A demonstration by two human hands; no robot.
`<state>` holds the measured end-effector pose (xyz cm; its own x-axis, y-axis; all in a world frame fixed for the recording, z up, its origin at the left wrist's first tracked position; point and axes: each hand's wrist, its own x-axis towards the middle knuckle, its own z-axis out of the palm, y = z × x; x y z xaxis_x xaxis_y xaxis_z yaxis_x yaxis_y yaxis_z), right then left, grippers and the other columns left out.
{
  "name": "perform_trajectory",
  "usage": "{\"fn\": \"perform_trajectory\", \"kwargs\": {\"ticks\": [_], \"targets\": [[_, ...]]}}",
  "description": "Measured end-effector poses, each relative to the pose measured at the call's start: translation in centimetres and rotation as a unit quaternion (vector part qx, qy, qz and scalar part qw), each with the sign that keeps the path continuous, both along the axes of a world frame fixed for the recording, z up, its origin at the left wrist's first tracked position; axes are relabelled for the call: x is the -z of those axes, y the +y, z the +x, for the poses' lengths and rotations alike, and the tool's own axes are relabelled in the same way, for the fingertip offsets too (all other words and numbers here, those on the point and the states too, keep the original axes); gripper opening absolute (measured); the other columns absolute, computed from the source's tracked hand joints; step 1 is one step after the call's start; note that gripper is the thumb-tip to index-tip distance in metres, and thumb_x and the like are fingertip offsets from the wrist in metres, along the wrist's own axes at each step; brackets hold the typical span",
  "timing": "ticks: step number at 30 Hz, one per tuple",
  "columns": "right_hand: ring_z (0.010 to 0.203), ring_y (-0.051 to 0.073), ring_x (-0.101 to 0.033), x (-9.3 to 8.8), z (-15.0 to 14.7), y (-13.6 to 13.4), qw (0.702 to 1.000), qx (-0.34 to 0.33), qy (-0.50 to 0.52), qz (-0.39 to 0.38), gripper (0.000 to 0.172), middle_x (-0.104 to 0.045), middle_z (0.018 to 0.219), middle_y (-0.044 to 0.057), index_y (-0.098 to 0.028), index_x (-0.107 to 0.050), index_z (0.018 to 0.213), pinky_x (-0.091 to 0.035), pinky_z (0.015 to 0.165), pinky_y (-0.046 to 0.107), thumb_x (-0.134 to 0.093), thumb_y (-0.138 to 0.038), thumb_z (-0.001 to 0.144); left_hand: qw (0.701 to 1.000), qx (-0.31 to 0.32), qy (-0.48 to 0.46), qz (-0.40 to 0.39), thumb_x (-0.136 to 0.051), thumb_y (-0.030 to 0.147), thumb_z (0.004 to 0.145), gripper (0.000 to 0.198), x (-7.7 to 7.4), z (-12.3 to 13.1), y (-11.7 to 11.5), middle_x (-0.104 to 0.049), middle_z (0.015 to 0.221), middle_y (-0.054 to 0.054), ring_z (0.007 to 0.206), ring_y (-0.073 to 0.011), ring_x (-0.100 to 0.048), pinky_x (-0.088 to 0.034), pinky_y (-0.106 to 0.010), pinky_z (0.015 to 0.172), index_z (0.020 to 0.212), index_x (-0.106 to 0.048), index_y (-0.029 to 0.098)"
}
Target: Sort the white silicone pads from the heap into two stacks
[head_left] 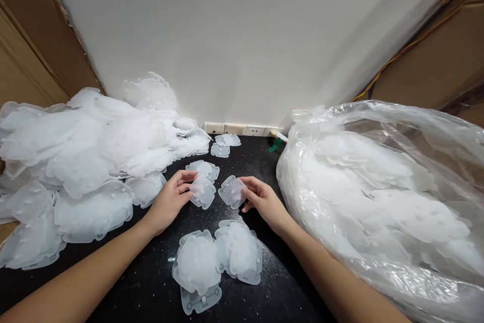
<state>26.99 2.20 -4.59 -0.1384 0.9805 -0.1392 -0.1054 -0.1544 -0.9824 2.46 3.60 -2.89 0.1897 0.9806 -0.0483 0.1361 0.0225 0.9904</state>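
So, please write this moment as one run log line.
left hand: holds translucent white plastic piece | right hand: holds second translucent piece | surface: black table

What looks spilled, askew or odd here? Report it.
White specks dust the black tabletop around the near stacks. The big heap of translucent pieces sprawls loosely at left. Each hand, left and right, holds one piece.
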Motion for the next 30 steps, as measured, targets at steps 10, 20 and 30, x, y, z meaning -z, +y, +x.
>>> {"fn": "perform_trajectory", "kwargs": {"ticks": [10, 20, 30], "targets": [[0.074, 0.014, -0.059, -0.34, 0.66, 0.09, 0.998, 0.009, 0.039, -0.045, 0.034, -0.064, 0.087, 0.004, -0.02, -0.067, 0.096, -0.054, 0.053, 0.024, -0.072, -0.045, 0.073, 0.992, -0.033, -0.09, -0.082, -0.067, 0.057, 0.077, 0.051, -1.0, 0.26, -0.06, -0.071, 0.104, -0.009, 0.102, -0.0255, -0.067, -0.052, -0.038, 0.089, 0.111, -0.064, 0.02], [0.071, 0.013, -0.059, -0.11, 0.75, 0.18, 0.997, 0.008, 0.061, -0.044, 0.042, -0.064, 0.083, 0.003, -0.02, -0.066, 0.091, -0.055, 0.054, 0.023, -0.074, -0.056, 0.072, 0.99, -0.044, -0.098, -0.095, -0.072, 0.055, 0.074, 0.049, -0.86, 0.05, 0.02, -0.069, 0.096, -0.004, 0.1, -0.0213, -0.065, -0.05, -0.031, 0.086, 0.108, -0.064, 0.022], [0.069, 0.013, -0.06, 0.4, 0.82, 0.33, 0.997, 0.007, 0.062, -0.045, 0.043, -0.065, 0.079, 0.002, -0.019, -0.065, 0.089, -0.056, 0.056, 0.024, -0.072, -0.058, 0.072, 0.996, -0.043, -0.045, -0.057, -0.075, 0.048, 0.07, 0.05, -0.82, 0.09, -0.09, -0.067, 0.096, -0.004, 0.099, -0.0223, -0.064, -0.051, -0.034, 0.088, 0.11, -0.064, 0.021]]}}
